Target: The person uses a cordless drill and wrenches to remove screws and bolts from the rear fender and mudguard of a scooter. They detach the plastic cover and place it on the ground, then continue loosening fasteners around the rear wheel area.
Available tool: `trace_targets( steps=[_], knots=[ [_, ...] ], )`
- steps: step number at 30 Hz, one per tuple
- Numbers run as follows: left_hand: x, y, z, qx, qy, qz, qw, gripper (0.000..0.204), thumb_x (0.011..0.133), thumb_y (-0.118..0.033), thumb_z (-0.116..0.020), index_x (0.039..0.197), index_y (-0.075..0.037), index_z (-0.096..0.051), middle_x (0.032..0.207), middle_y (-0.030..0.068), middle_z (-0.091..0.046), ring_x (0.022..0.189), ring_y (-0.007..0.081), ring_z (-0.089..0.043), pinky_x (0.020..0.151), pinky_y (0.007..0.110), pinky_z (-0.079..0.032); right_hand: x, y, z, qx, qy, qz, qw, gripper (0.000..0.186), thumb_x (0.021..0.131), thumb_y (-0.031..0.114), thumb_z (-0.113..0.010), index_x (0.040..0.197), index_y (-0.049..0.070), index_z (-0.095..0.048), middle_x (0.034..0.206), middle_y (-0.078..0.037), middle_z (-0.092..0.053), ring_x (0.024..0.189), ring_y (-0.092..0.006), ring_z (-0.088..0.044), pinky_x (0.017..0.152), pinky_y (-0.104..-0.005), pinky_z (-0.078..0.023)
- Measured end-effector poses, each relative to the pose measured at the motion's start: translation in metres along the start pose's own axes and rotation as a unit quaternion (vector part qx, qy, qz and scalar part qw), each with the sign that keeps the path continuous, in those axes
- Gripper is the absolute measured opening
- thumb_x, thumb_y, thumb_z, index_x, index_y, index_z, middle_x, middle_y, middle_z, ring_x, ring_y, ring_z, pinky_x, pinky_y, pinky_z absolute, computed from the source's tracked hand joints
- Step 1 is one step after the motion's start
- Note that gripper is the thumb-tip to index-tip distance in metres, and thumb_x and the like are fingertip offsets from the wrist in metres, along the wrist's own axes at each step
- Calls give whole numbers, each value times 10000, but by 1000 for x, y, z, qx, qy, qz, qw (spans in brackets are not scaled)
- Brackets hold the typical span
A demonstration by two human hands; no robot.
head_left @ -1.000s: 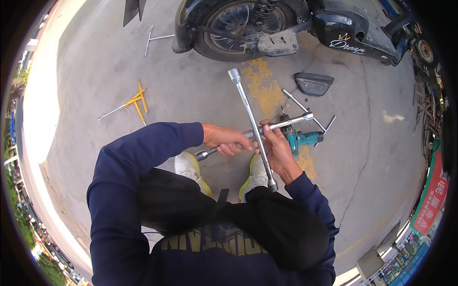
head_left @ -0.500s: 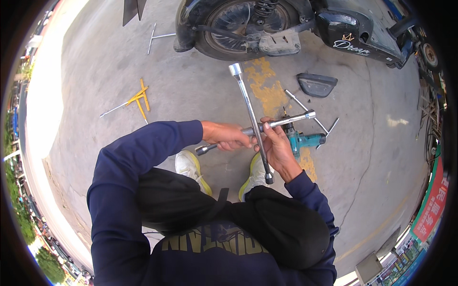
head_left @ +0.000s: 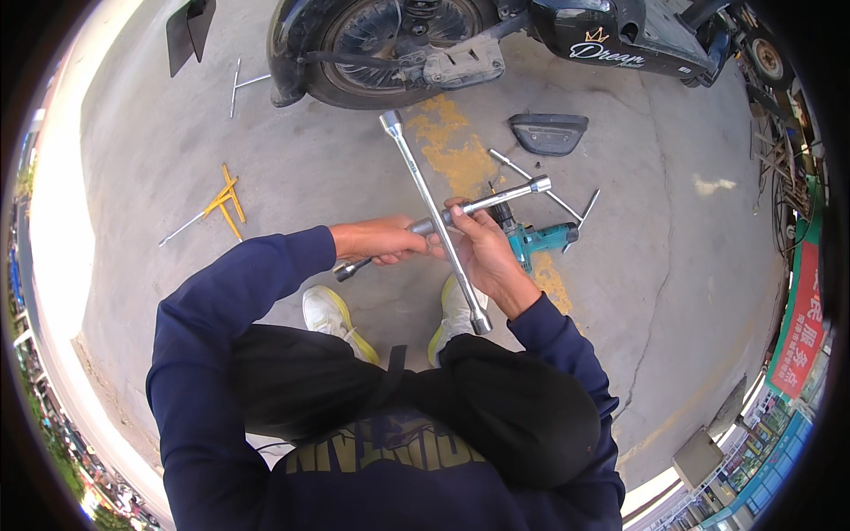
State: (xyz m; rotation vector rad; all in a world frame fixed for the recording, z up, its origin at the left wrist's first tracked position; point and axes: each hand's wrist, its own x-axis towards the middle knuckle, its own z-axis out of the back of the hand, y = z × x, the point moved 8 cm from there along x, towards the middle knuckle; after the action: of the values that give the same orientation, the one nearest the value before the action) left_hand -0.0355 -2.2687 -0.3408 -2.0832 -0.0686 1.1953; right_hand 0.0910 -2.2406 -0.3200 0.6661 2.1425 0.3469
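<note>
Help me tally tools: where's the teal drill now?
In the head view, the teal drill lies on the ground right of centre, just past the right hand, beside a silver T-handle wrench.

Our L arm [head_left: 199, 354] is bent at the elbow, forearm angled fwd & inward; our R arm [head_left: 567, 358] reaches fwd & in twd midline. Wrists [head_left: 522, 292] bare past the cuffs. L hand [head_left: 381, 241]: back up, fingers curled in a grip. R hand [head_left: 485, 252] close by, thumb fwd, fingers bent, also gripping.
</note>
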Motion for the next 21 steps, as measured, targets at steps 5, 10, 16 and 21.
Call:
trace_targets(
  steps=[5,10,16,21],
  knots=[
    [-8,-24,11,371,-267,-206,865,262,937,-371,-601,837,-136,-541,625,-61,-388,484,78,-352,436,259,-268,2,3,9,-36,-47,-19,998,278,1037,236,-586,1166,17,-471,1047,-161,-650,869,-241,-699,731,-350,-612],
    [-9,-20,-38,-100,135,25,985,323,978,-358,-585,762,-159,-451,568,-92,-332,426,32,-311,392,226,-242,-24,36,23,-264,-91,139,950,354,990,335,-672,1151,27,-608,1045,-65,-644,998,-156,-619,874,-323,-500],
    [12,-9,-38,-118,143,7,983,344,968,-404,-603,776,-159,-455,564,-103,-282,419,29,-261,382,232,-209,-9,6,52,-134,-96,104,981,273,990,332,-676,1078,89,-589,917,-5,-631,807,-107,-601,717,-299,-497],
    [22,-13,-13,4,25,-64,998,340,952,-400,-630,803,-123,-501,564,-90,-306,422,76,-279,400,298,-222,-6,11,41,-156,-151,94,972,258,995,346,-663,1037,109,-568,859,-22,-649,653,-138,-619,525,-289,-480]
  ],
)
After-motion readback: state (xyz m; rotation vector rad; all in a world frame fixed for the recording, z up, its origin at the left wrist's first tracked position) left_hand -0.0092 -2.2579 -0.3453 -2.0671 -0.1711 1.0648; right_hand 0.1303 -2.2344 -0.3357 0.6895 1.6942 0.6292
